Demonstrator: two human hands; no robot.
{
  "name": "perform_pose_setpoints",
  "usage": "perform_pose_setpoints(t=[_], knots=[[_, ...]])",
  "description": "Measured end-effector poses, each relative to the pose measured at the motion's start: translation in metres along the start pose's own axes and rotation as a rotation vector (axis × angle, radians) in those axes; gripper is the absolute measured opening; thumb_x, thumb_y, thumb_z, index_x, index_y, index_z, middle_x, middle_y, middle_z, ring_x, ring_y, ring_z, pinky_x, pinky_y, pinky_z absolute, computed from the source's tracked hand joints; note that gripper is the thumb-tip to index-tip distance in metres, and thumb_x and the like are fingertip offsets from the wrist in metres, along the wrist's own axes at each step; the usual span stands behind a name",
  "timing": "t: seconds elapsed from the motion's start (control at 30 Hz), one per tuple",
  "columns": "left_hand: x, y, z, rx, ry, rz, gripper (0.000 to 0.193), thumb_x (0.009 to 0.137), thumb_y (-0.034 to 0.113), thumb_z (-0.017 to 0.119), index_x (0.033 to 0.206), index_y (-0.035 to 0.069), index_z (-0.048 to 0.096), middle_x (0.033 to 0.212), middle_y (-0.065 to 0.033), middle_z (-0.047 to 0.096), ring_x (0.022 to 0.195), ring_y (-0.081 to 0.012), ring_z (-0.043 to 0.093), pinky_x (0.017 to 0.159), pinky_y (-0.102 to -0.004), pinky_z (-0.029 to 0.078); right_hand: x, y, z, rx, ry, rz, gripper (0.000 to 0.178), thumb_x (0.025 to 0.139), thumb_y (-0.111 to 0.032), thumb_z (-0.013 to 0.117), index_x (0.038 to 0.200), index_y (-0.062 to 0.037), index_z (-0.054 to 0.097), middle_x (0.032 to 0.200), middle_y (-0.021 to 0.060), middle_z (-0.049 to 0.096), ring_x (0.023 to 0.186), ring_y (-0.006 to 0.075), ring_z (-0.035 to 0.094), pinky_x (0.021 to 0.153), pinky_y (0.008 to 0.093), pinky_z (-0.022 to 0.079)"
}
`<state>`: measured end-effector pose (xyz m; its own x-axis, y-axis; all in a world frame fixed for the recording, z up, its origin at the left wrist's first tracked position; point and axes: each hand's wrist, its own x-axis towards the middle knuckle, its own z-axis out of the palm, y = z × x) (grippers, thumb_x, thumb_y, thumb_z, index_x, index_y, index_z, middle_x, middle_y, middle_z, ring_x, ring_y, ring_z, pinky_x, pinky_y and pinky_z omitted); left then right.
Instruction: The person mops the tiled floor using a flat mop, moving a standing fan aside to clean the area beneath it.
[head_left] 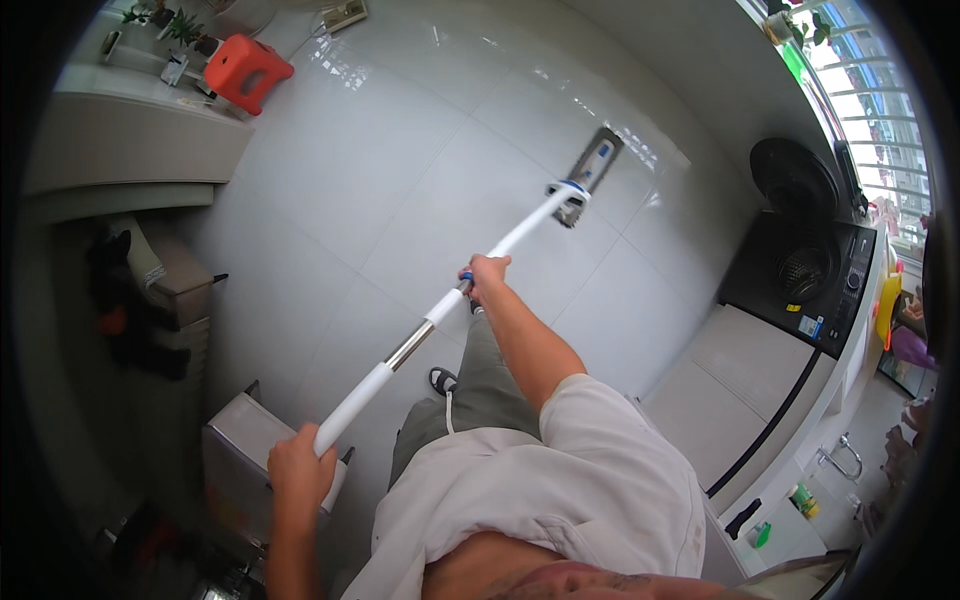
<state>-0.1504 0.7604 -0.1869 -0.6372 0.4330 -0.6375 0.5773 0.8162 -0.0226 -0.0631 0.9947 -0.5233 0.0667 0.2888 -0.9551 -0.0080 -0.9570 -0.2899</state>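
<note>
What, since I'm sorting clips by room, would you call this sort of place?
Probably a home laundry or utility area: a black appliance that looks like a washing machine, its round lid open, a metal tap on the same side, and a barred window suggest it.

The floor (330, 190) is laid with large, glossy, pale grey tiles, thin straight joints showing between them; broken patches of bright reflection shine near the stool and around the mop head; the long grey mop head (593, 172) rests on the tiles toward the far wall; a red stool (232, 66) stands upright at the upper left; a dark sandal (441, 380), worn on a foot, stands nearer.
</note>
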Motion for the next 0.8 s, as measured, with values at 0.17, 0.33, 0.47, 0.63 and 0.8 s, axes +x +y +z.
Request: perform_pose_setpoints(t=[0.17,0.33,0.47,0.63,0.8], knots=[[-0.009,0.005,-0.032,-0.129,0.1,-0.12,0.013,0.067,0.01,0.061,0.072,0.001,0.054,0.062,-0.0209,0.056,0.062,-0.0386,0.056,0.057,-0.0448,0.045,-0.036,-0.03,0.121,-0.168,-0.281,-0.043,0.05,0.073,0.007,0.043,0.112,-0.0066,0.015,0.075,0.0149,0.041,0.048,0.0171,0.046,0.037,0.0304,0.045],[0.023,0.02,-0.092,-0.012,0.223,-0.078,0.012,0.063,0.005,0.061,0.07,0.0,0.053,0.06,-0.0204,0.055,0.058,-0.0376,0.056,0.055,-0.0438,0.045,-0.04,-0.065,0.177,-0.122,-0.393,0.032,0.044,0.073,0.007,0.045,0.106,-0.0049,0.018,0.075,0.0144,0.04,0.051,0.0175,0.047,0.039,0.0318,0.047],[0.055,0.011,-0.129,0.005,0.151,0.11,0.017,0.059,0.002,0.061,0.073,-0.001,0.051,0.058,-0.0178,0.055,0.056,-0.0356,0.056,0.053,-0.0431,0.045,-0.038,-0.087,0.178,-0.003,-0.415,-0.019,0.042,0.073,0.007,0.047,0.103,-0.0037,0.019,0.078,0.0155,0.04,0.052,0.0171,0.047,0.039,0.0322,0.046],[0.139,0.026,-0.147,0.032,0.041,0.359,0.018,0.06,0.005,0.06,0.075,-0.001,0.052,0.059,-0.0183,0.054,0.054,-0.0357,0.055,0.051,-0.0401,0.046,0.015,-0.143,0.148,0.185,-0.248,-0.179,0.04,0.071,0.009,0.048,0.098,-0.0045,0.022,0.079,0.0161,0.04,0.05,0.019,0.046,0.037,0.0342,0.045],[0.221,0.073,-0.15,0.165,-0.13,0.618,0.016,0.066,0.009,0.058,0.078,0.002,0.05,0.06,-0.014,0.056,0.054,-0.0331,0.056,0.053,-0.0407,0.046,0.06,-0.2,0.084,0.332,-0.075,-0.182,0.035,0.068,0.009,0.05,0.096,0.0002,0.029,0.072,0.012,0.041,0.052,0.0182,0.045,0.041,0.0292,0.045]])
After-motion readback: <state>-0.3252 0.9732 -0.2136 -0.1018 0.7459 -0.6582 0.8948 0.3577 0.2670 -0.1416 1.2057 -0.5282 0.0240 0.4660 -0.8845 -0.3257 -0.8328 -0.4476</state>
